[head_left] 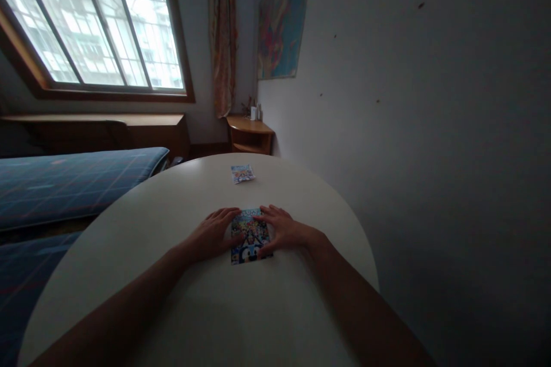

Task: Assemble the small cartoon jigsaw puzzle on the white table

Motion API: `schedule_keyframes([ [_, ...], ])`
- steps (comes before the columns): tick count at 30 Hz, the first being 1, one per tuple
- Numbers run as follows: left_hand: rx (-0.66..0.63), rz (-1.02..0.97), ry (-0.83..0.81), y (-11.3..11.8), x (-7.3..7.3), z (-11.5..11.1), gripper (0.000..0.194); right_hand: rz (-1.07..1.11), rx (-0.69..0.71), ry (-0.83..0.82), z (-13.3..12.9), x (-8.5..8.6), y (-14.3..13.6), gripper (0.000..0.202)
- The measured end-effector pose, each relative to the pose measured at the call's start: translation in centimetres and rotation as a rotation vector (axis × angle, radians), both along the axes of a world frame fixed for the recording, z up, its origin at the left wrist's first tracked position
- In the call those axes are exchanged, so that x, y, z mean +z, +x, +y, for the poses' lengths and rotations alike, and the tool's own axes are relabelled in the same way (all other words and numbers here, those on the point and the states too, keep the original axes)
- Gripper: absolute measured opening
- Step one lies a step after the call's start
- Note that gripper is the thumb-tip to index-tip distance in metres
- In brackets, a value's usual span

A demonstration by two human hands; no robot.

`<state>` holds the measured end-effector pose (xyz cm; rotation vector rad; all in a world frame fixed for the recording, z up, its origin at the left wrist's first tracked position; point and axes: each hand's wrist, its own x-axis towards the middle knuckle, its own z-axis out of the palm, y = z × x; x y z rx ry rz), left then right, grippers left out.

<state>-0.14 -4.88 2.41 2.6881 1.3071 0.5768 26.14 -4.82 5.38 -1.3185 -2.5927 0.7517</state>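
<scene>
A colourful cartoon picture sheet (247, 251) lies flat on the white table (172, 321), with a blue dog's face at its near edge and many small figures above. Whether it is a single sheet, a booklet or a puzzle I cannot tell. My left hand (215, 232) rests at its left side, fingers stretched toward the top corner and thumb over the picture. On the opposite side, my right hand (282, 229) is spread out, its fingertips and thumb touching the sheet. Farther back on the table lies a small picture packet (243, 174), apart from both hands.
Close on the right is a bare-looking wall (408, 155). A bed with a blue checked mattress (77, 183) stands left of the table. Beyond it are a wooden desk (150, 120) under the window and a small corner cabinet (251, 125) with items on top.
</scene>
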Motion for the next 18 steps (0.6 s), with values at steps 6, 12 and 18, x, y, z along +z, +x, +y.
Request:
schedule_keyframes([
  [6, -0.068, 0.067, -0.048, -0.6, 0.0, -0.2, 0.087, 0.006, -0.019, 0.063, 0.2, -0.2, 0.0, 0.095],
  [12, -0.059, 0.051, -0.032, -0.8, -0.6, 0.2, 0.083, 0.006, -0.032, 0.133, 0.7, -1.0, -0.1, 0.072],
  [18, -0.034, 0.03, -0.034, -0.2, 0.1, -0.2, 0.064, 0.016, -0.038, 0.187, 1.0, -1.6, -0.2, 0.054],
])
